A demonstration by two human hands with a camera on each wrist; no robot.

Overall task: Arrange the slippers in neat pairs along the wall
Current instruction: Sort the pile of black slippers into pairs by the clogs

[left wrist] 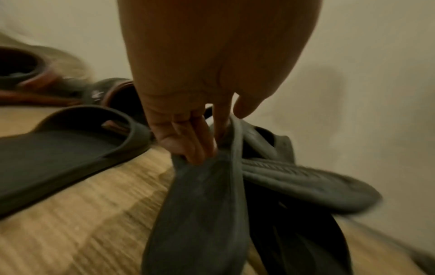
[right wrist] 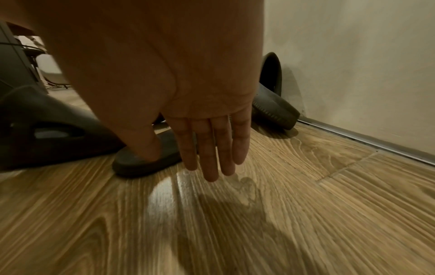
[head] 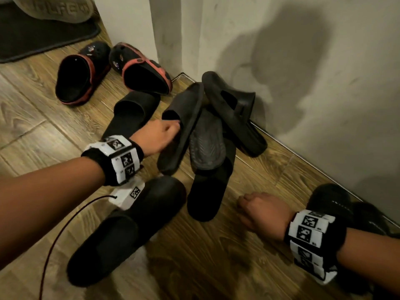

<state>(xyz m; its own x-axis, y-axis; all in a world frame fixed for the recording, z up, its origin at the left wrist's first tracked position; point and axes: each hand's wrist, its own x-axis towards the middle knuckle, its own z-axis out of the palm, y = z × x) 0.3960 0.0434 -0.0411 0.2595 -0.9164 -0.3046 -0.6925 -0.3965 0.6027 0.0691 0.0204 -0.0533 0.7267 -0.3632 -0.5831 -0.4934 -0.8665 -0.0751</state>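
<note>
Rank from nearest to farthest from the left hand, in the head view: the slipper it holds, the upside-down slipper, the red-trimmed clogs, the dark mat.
1. Slipper gripped by the left hand, in the pile's middle.
2. Upside-down slipper, just right of it, sole up.
3. Red-trimmed clogs, further back on the left.
4. Dark mat, top-left corner, beyond the clogs.

Under the right hand (right wrist: 179,89) the wood-grain floor (right wrist: 235,223) shines glossy, the slipper (left wrist: 200,204) the left hand (left wrist: 212,65) pinches looks matt, rubbery and smooth, and beyond it the wall (head: 281,50) is matt plaster.
</note>
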